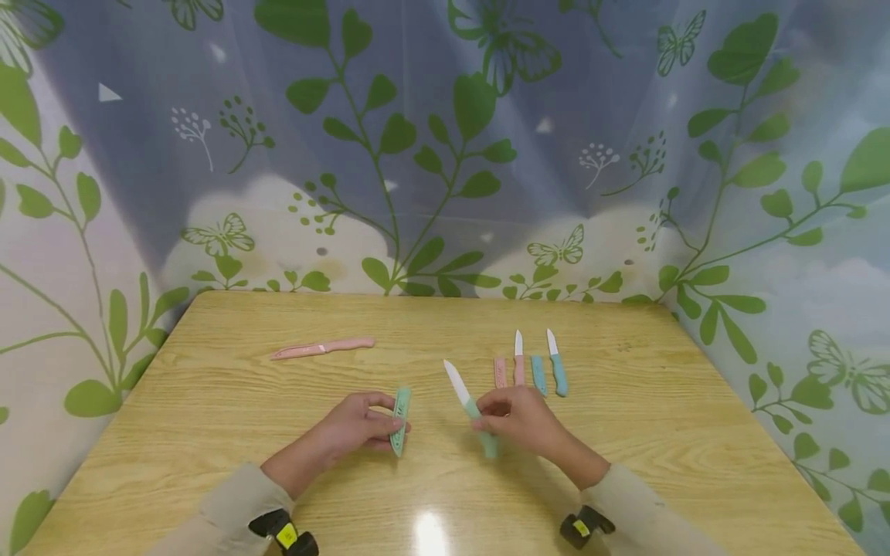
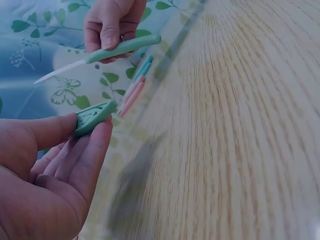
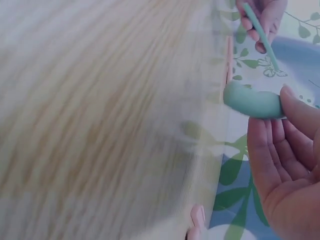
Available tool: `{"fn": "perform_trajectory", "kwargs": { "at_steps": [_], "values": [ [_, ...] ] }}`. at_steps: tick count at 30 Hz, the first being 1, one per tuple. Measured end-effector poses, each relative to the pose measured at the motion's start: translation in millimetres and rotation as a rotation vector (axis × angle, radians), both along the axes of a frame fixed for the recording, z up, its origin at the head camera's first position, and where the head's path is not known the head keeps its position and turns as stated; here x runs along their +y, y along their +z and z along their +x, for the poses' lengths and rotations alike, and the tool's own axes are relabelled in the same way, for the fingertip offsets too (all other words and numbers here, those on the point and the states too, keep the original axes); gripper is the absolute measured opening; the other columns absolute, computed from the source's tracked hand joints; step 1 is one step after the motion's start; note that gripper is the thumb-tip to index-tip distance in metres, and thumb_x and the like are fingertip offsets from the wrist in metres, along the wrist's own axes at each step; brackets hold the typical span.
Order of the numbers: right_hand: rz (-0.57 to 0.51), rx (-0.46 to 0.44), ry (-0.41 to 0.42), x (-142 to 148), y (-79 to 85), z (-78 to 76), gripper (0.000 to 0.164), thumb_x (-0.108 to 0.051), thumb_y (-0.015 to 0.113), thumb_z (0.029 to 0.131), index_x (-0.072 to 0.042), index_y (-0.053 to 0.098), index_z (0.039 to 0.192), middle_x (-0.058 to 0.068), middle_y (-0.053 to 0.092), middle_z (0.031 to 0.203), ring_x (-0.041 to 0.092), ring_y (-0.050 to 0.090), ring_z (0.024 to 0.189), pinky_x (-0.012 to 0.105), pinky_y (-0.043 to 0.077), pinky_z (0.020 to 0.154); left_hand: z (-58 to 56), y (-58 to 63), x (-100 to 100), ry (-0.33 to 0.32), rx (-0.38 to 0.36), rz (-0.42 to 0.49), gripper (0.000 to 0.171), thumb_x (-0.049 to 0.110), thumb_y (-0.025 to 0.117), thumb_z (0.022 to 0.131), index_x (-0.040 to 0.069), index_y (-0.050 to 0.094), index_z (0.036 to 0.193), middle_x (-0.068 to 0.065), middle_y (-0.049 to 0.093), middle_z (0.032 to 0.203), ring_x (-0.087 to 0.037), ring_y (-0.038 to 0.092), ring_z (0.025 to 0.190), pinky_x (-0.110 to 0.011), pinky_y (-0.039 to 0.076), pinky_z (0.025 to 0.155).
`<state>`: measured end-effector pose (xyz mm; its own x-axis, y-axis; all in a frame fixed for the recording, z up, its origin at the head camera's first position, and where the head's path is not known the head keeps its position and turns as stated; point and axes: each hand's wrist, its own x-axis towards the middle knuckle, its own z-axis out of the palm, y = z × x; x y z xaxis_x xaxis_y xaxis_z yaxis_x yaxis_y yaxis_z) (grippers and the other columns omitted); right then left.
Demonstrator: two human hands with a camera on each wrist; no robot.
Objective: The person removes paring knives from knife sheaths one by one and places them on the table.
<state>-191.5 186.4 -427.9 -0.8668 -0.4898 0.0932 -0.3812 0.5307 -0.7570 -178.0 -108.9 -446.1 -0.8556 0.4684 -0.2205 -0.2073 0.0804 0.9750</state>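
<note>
Here, L grip [image 1: 363, 423] pinching grn sheath [image 1: 399, 421]; R grip [image 1: 523, 421] pinching grn knife [image 1: 470, 407], both above wood tbl [image 1: 208, 421]

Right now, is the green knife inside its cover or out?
Out: the right hand holds the green knife, its white blade bare; the left hand holds the green cover separately.

Wooden table [image 1: 229, 432] — leaf-print curtain [image 1: 431, 154] behind.
</note>
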Motion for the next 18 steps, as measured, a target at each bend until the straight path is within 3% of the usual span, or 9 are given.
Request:
{"fn": "perform_trajectory", "kwargs": {
  "at_steps": [4,7,11,18],
  "values": [
    [-0.163,-0.243,-0.037,-4.3,0.8,1.2,0.023,-0.012,0.075,0.085,0.006,0.070,0.098,0.009,0.070,0.086,0.016,0.068,0.078,0.035,0.060,0.070,-1.0,-2.1,2.0,0.007,-0.012,-0.002,0.035,0.008,0.061,0.096,-0.012,0.050,0.122,-0.025,0.067,0.110,-0.028,0.070,0.096,-0.039,0.057,0.082],
    [-0.232,-0.364,-0.079,-6.3,-1.3,1.7,0.024,-0.010,0.074,0.086,0.009,0.068,0.100,0.009,0.070,0.086,0.016,0.068,0.076,0.041,0.059,0.073,-1.2,-4.0,2.8,0.003,-0.012,-0.003,0.035,0.008,0.061,0.096,-0.012,0.051,0.122,-0.025,0.068,0.110,-0.029,0.070,0.096,-0.040,0.057,0.082],
    [-0.266,-0.431,-0.125,-7.1,-3.8,2.1,0.025,-0.010,0.074,0.087,0.010,0.067,0.099,0.007,0.071,0.086,0.015,0.068,0.071,0.042,0.059,0.073,-0.8,-4.3,3.3,-0.005,-0.011,0.000,0.036,0.011,0.061,0.096,-0.011,0.050,0.122,-0.024,0.067,0.111,-0.028,0.069,0.097,-0.039,0.057,0.083],
    [-0.267,-0.451,-0.147,-6.5,-5.3,0.5,0.029,-0.012,0.075,0.086,0.010,0.066,0.102,0.006,0.071,0.085,0.015,0.068,0.070,0.040,0.060,0.071,-0.5,-3.2,4.7,0.023,-0.008,-0.005,0.038,0.011,0.059,0.098,-0.012,0.048,0.126,-0.019,0.067,0.107,-0.025,0.068,0.093,-0.037,0.057,0.083]
  ]
}}
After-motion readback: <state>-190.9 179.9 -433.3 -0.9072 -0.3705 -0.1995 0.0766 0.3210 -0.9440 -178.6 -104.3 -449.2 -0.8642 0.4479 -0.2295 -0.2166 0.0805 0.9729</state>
